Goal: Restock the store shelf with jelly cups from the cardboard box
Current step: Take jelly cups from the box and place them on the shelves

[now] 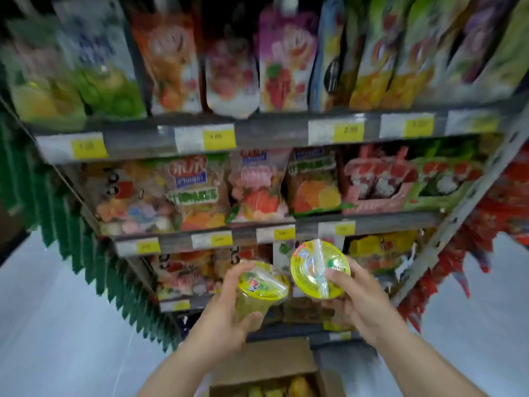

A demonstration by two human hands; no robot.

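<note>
At the far left a green pleated panel (pixel 57 213) runs down beside the store shelf (pixel 272 126), above a pale floor (pixel 43 325). The shelf's grey rails carry yellow price tags (pixel 219 138). Its top tier holds upright fruit-printed pouches (pixel 286 61), blurred. The tier below is packed with bags of fruit jelly sweets (pixel 197 193).

In front of the lower tiers, the person's left grip (pixel 226 316) is closed around a jelly cup (pixel 259 290). The thumb lies on the near side of the clear body and the fingers curl behind it. This cup is tilted, with its yellow-green lid up and angled to the right.

Below, between the two forearms at the bottom edge of the view, the cardboard box (pixel 269 365) stands open, one flap turned toward the shelf. Yellow-green shapes show inside it, too blurred to name.

Just right of the first cup is a second jelly cup (pixel 312 270), tipped so its round yellow-green lid faces the camera. A clear wrapped strip lies across the lid. Whether the two cups touch cannot be told. The right grip (pixel 357 296) holds this one, thumb pressed on the lid's right side and fingers curled under the body.

Both cups are in the air in front of the shelf, neither resting on it.

At the far right, red packets (pixel 501 213) hang beyond the shelf's perforated upright (pixel 469 196).
</note>
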